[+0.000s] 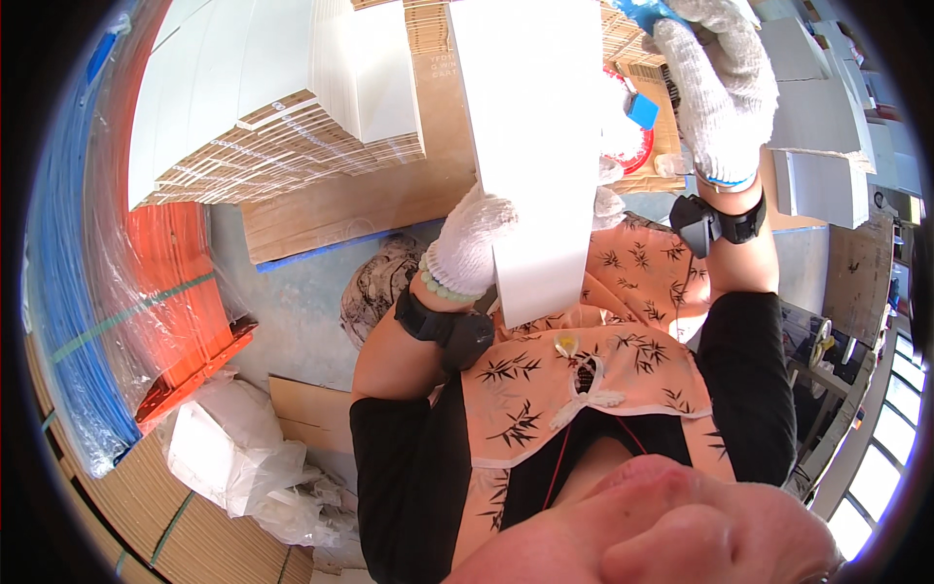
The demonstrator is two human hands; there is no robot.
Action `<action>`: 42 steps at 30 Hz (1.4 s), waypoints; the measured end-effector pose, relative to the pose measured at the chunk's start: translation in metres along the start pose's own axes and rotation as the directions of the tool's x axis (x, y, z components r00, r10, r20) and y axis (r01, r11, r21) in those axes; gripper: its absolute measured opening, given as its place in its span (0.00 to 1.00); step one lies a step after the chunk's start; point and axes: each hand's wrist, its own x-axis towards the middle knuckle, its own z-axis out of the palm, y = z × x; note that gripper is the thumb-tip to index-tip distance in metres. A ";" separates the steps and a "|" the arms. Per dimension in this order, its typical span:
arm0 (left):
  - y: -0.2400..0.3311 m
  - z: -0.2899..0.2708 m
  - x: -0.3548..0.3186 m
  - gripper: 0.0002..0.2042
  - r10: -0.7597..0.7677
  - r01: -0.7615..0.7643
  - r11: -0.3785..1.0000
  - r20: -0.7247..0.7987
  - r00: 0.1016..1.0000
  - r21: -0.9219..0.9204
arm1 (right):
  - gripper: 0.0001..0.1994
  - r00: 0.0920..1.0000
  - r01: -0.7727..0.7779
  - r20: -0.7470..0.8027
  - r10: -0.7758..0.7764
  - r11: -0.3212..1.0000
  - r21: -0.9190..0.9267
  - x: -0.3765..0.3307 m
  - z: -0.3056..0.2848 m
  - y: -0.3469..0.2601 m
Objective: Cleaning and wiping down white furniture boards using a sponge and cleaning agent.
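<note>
My left hand (472,243), in a white knit glove, is closed around the lower part of a long white cardboard panel (530,127). Gloved fingertips show at the panel's right edge. The panel stands up in front of my chest, its top cut off by the frame. My right hand (725,97), gloved too, is raised at the upper right with its fingers bent. A blue object (647,12) sits at its fingertips; the frame's edge hides most of it, so its kind is unclear. Between the panel and this hand is a round red-rimmed container (628,151) with a blue block (642,110) on it.
Tall stacks of flat white cardboard (263,97) stand at left on a brown cardboard sheet (341,209). More white cardboard (817,117) is piled at right. Orange panels (185,302) and blue sheets (78,292) under plastic film stand far left, above crumpled clear plastic (243,457).
</note>
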 end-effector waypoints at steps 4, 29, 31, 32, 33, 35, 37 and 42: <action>-0.001 -0.002 0.002 0.37 -0.012 0.012 1.000 -0.008 1.000 -0.016 | 0.07 0.988 0.146 0.083 -0.131 0.964 -0.221 0.008 -0.003 0.001; 0.050 0.037 -0.010 0.47 0.785 -0.767 0.605 0.002 0.619 -0.215 | 0.10 0.925 -0.379 -0.029 0.379 0.925 0.007 -0.076 0.004 0.012; 0.065 0.013 -0.011 0.44 0.857 -0.865 0.488 0.125 0.501 0.121 | 0.10 0.851 -0.523 0.032 0.524 0.841 0.139 -0.087 0.013 0.007; 0.064 0.004 -0.018 0.44 0.858 -0.864 0.487 0.117 0.501 0.126 | 0.11 0.837 -0.546 0.125 0.533 0.827 0.135 -0.091 0.013 0.005; 0.065 0.010 -0.021 0.42 0.868 -0.869 0.495 0.054 0.493 -0.021 | 0.11 0.820 -0.571 0.138 0.555 0.806 0.158 -0.096 0.016 0.001; 0.065 0.015 -0.023 0.39 0.866 -0.856 0.492 -0.016 0.500 -0.162 | 0.11 0.801 -0.599 0.144 0.581 0.779 0.185 -0.102 0.025 -0.008; 0.066 0.016 -0.027 0.34 0.887 -0.878 0.459 0.010 0.462 -0.133 | 0.14 0.756 -0.632 0.291 0.586 0.770 0.091 -0.102 0.030 -0.015; 0.075 0.004 -0.037 0.32 0.806 -0.803 0.580 0.246 0.539 -0.141 | 0.15 0.741 -0.637 0.323 0.588 0.768 0.063 -0.104 0.038 -0.019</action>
